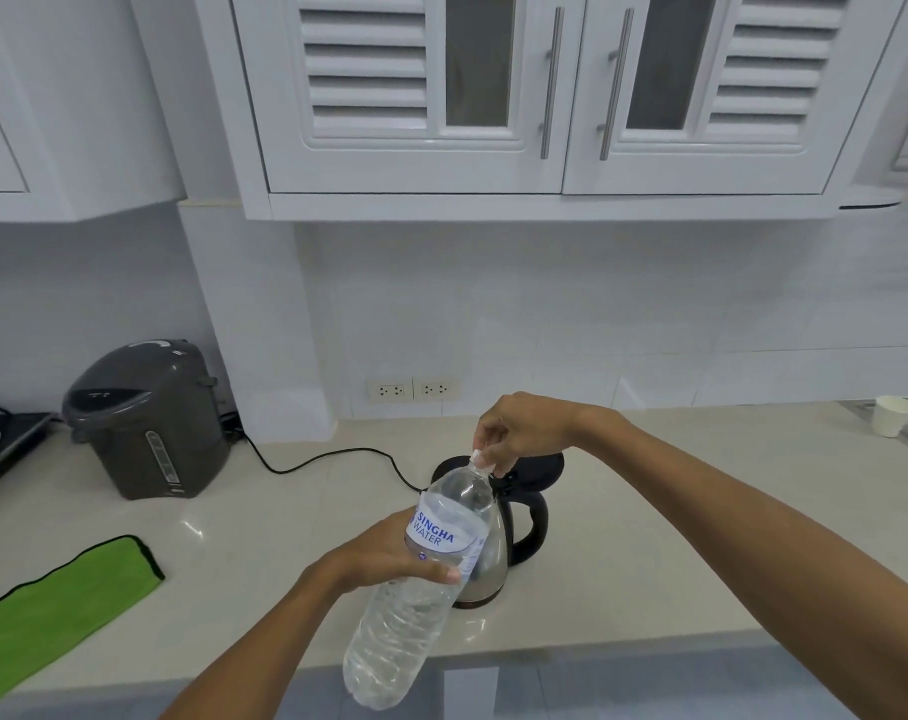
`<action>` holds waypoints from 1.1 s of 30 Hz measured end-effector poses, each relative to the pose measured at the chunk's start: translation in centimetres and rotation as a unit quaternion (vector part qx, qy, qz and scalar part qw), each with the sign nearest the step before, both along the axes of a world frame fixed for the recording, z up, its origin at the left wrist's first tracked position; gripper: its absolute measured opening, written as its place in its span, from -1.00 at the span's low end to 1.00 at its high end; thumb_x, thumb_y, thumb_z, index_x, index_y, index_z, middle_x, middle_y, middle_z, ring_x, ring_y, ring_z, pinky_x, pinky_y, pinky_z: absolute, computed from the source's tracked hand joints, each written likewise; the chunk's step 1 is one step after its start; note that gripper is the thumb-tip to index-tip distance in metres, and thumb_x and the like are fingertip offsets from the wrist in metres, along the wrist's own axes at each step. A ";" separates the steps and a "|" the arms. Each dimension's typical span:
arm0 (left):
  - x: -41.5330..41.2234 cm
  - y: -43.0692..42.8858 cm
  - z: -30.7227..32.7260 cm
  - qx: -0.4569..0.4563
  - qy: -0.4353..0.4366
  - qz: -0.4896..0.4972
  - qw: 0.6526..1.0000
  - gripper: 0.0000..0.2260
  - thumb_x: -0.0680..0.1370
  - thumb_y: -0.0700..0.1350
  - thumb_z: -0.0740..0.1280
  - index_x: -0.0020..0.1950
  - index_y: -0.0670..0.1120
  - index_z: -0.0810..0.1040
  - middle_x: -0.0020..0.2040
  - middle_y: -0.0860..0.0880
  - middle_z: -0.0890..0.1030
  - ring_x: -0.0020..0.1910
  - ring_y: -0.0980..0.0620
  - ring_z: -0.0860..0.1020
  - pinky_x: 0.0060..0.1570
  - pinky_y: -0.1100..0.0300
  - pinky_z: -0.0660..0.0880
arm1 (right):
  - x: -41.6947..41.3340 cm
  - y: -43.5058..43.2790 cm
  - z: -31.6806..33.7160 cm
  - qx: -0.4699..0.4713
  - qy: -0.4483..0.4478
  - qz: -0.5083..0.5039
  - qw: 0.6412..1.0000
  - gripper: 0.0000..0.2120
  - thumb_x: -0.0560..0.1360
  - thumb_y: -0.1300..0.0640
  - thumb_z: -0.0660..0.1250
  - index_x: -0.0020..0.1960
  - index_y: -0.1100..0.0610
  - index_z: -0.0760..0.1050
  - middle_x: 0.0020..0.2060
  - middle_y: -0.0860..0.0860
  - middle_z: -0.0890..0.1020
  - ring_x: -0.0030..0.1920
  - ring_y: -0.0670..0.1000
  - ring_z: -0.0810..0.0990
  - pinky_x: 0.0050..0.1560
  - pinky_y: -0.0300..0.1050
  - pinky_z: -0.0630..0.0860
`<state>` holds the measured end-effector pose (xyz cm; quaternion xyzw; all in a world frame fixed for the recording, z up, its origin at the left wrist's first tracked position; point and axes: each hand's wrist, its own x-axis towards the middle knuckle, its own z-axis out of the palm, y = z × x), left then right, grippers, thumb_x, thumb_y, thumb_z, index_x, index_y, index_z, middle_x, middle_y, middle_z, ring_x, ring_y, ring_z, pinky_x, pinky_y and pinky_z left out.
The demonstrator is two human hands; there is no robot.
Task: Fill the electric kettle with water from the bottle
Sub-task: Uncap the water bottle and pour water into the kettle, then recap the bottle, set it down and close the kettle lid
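A clear plastic water bottle (415,605) with a white and blue label is held tilted, its neck pointing up and away from me. My left hand (384,556) grips it around the label. My right hand (519,431) pinches the white cap (480,457) at the top of the bottle. Right behind the bottle stands the steel electric kettle (498,553) with a black handle (537,522) and its black lid (537,467) raised. The bottle hides much of the kettle's body. A black cord (327,457) runs from the kettle towards the left.
A grey hot-water dispenser (145,423) stands at the back left of the beige counter (701,537). A green cloth (52,610) lies at the front left. A white paper cup (891,415) sits far right. Wall sockets (413,389) are behind the kettle, and white cabinets (493,96) hang overhead.
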<state>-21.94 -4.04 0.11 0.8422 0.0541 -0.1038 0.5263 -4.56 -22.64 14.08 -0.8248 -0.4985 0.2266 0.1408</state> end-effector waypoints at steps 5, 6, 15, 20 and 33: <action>0.0 -0.1 -0.4 0.022 0.004 0.018 1.000 -0.33 0.33 0.17 0.70 0.38 0.20 0.55 0.24 0.15 0.72 0.23 0.11 0.68 0.36 -0.07 0.59 | -0.6 0.6 -1.7 -0.028 -0.076 -0.057 0.995 -0.49 0.65 -0.15 0.24 -0.04 0.31 0.64 -0.17 0.13 0.76 -0.43 -0.13 0.58 -0.24 -0.29 0.45; 0.0 -0.2 -0.7 0.029 0.003 0.026 0.999 -0.31 0.30 0.20 0.71 0.37 0.21 0.55 0.24 0.16 0.71 0.22 0.11 0.68 0.35 -0.06 0.60 | -0.7 0.5 -2.0 -0.028 -0.062 -0.076 0.995 -0.48 0.65 -0.14 0.24 -0.04 0.33 0.64 -0.18 0.12 0.75 -0.42 -0.09 0.58 -0.26 -0.29 0.45; -0.7 -5.1 -2.6 0.017 -0.057 0.139 0.988 -0.39 0.29 0.22 0.70 0.27 0.25 0.55 0.12 0.25 0.72 0.10 0.30 0.67 0.11 0.29 0.62 | -2.7 -1.6 -4.3 0.074 0.025 -0.209 0.975 -0.64 0.59 -0.18 0.33 0.02 0.14 0.56 -0.18 0.02 0.69 -0.40 -0.04 0.72 -0.26 -0.22 0.59; 0.8 -10.4 -3.9 -0.017 -0.096 0.202 0.975 -0.46 0.34 0.09 0.71 0.22 0.22 0.54 -0.01 0.25 0.73 -0.07 0.45 0.64 -0.19 0.50 0.53 | -3.6 -5.0 -5.3 0.125 0.050 -0.260 0.956 -0.60 0.50 -0.17 0.45 0.01 0.19 0.60 -0.14 0.06 0.72 -0.24 0.01 0.70 -0.18 -0.10 0.67; 9.3 -24.0 -5.4 -0.054 -0.096 0.182 0.977 -0.48 0.34 0.09 0.71 0.13 0.11 0.48 -0.01 0.16 0.70 -0.08 0.29 0.66 -0.24 0.49 0.51 | 1.4 -18.5 -6.1 0.127 -0.040 -0.316 0.939 -0.51 0.49 -0.22 0.45 -0.07 0.26 0.59 -0.19 0.10 0.63 -0.22 0.02 0.52 -0.22 -0.10 0.39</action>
